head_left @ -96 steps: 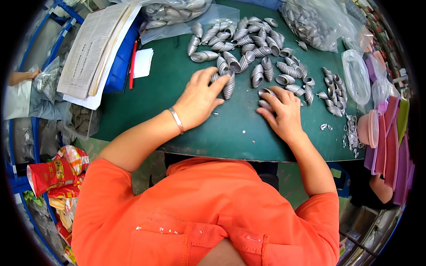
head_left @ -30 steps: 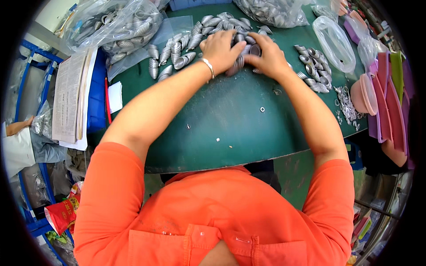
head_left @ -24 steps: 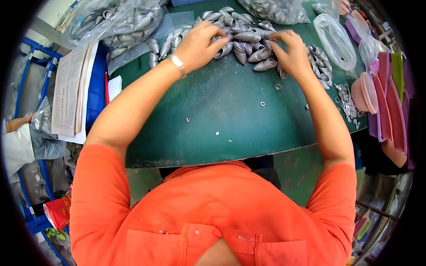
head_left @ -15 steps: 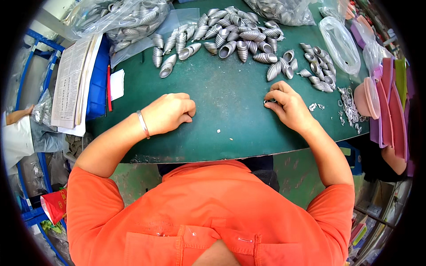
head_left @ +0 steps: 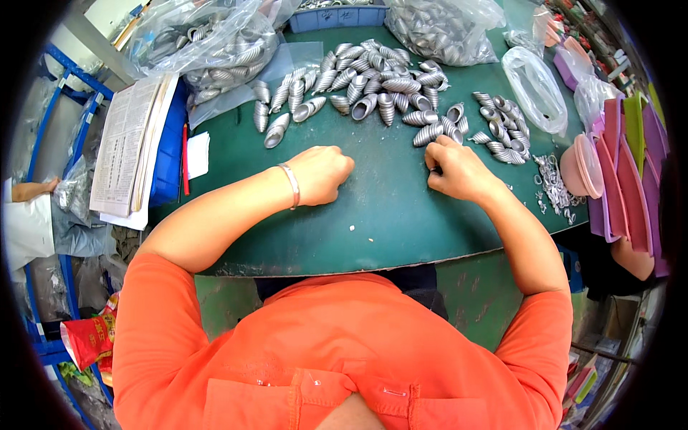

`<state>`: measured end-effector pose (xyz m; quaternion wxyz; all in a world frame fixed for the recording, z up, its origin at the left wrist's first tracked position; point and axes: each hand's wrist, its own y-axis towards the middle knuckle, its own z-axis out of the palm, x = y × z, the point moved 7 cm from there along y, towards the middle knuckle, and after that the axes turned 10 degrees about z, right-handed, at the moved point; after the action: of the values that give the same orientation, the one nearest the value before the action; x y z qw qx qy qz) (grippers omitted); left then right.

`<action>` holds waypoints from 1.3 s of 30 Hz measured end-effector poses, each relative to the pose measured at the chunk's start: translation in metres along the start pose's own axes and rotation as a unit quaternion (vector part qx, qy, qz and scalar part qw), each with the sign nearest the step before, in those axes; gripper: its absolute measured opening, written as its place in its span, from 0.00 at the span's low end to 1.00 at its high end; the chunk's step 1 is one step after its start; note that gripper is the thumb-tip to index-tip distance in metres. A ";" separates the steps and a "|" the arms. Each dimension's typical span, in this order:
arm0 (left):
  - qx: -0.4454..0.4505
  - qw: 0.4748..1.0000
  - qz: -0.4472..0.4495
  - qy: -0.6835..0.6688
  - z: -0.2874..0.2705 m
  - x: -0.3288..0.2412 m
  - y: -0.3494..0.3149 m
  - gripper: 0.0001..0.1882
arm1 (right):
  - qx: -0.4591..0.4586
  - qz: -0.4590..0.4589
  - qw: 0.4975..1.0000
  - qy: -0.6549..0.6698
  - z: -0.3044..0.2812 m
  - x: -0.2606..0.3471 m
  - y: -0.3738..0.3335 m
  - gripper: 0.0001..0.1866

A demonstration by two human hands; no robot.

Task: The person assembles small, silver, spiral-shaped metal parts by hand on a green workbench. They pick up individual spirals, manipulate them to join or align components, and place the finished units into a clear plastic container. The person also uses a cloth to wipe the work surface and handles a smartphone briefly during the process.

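Observation:
My left hand [head_left: 321, 176], with a bangle on its wrist, is curled into a fist over the green table [head_left: 344, 236]. Whatever its fingers may hold is hidden. My right hand [head_left: 462, 170] is closed too, its fingers bent under just in front of the nearest grey spiral-ribbed metal sleeves [head_left: 428, 134]. Anything inside its grip cannot be made out. Beyond both hands spreads a loose heap of the same hollow ribbed sleeves [head_left: 364, 106]. A smaller group of sleeves [head_left: 510, 127] lies to the right of it.
Small metal rings [head_left: 553, 185] lie beside a pink tub [head_left: 582, 166] at the right. Bags of sleeves [head_left: 444, 29] and a blue bin [head_left: 338, 19] stand at the back. Papers [head_left: 132, 143] and a red pencil [head_left: 185, 161] are at the left. Another person's hand [head_left: 50, 185] shows far left.
My left hand has moved right, toward the table's middle. My right hand, which held a small ring at its fingertips, is now closer to the sleeves with its fingers curled under.

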<state>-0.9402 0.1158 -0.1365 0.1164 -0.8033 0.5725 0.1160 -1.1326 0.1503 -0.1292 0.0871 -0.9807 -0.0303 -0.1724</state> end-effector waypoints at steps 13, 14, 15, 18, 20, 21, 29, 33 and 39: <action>-0.239 0.971 0.009 0.015 -0.053 0.061 0.067 0.22 | -0.155 -0.089 0.980 0.086 -0.031 -0.013 0.013 0.16; -0.206 0.978 0.011 0.012 -0.043 0.056 0.069 0.24 | -0.165 -0.065 0.981 0.074 -0.029 -0.017 0.017 0.15; -0.236 0.970 -0.007 0.049 -0.035 0.052 0.066 0.22 | -0.175 -0.042 0.982 0.064 -0.027 -0.020 0.022 0.14; -0.268 0.963 -0.022 0.025 -0.032 0.065 0.067 0.19 | -0.273 -0.026 0.962 -0.007 -0.034 -0.027 0.036 0.14; -0.322 0.946 -0.023 -0.033 -0.035 0.078 0.064 0.18 | -0.334 -0.037 0.942 0.008 -0.034 -0.019 0.033 0.14; -0.382 0.919 -0.047 -0.086 -0.042 0.082 0.055 0.19 | -0.343 -0.060 0.937 0.004 -0.032 -0.005 0.033 0.14; -0.479 0.843 -0.160 -0.186 -0.099 0.077 -0.076 0.16 | -0.278 -0.218 0.926 -0.130 0.000 0.048 0.075 0.14; -0.548 0.766 -0.228 -0.249 -0.073 0.024 -0.217 0.09 | -0.386 -0.150 0.905 -0.094 -0.010 0.045 0.085 0.15; -0.795 0.470 -0.371 -0.098 -0.023 -0.040 -0.427 0.06 | -0.249 -0.365 0.895 -0.057 0.039 0.214 0.081 0.19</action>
<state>-0.5473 0.2799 -0.0783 -0.4848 -0.6710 -0.1326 0.5451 -0.9113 0.0843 -0.1051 -0.2304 -0.8984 -0.3476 -0.1373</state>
